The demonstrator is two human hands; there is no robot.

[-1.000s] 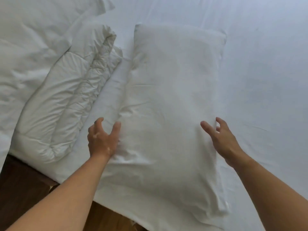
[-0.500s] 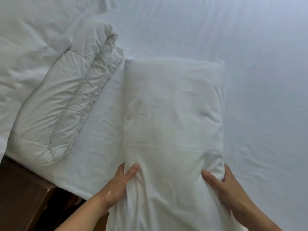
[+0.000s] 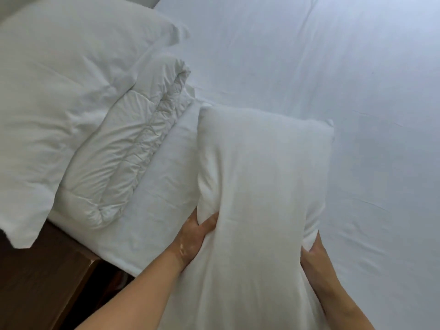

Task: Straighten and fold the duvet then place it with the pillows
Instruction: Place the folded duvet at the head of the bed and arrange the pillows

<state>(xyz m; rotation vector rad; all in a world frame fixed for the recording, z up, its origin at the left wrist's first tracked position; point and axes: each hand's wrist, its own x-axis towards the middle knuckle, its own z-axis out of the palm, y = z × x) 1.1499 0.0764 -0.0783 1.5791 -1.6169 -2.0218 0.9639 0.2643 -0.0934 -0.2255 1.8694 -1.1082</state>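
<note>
White folded duvet (image 3: 123, 148) apart, up-left of left hand (image 3: 192, 236) on pillow (image 3: 262, 186).

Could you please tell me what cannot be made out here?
Head view:
- Fingers of the right hand: buried in the held pillow it grips.
- Near end of the held pillow: cut off by the bottom edge.
- Left side of the folded duvet: under the second pillow.
- Fingers of the left hand: behind the held pillow.

Left hand (image 3: 195, 234), right hand (image 3: 314, 257): apparent grip
</note>
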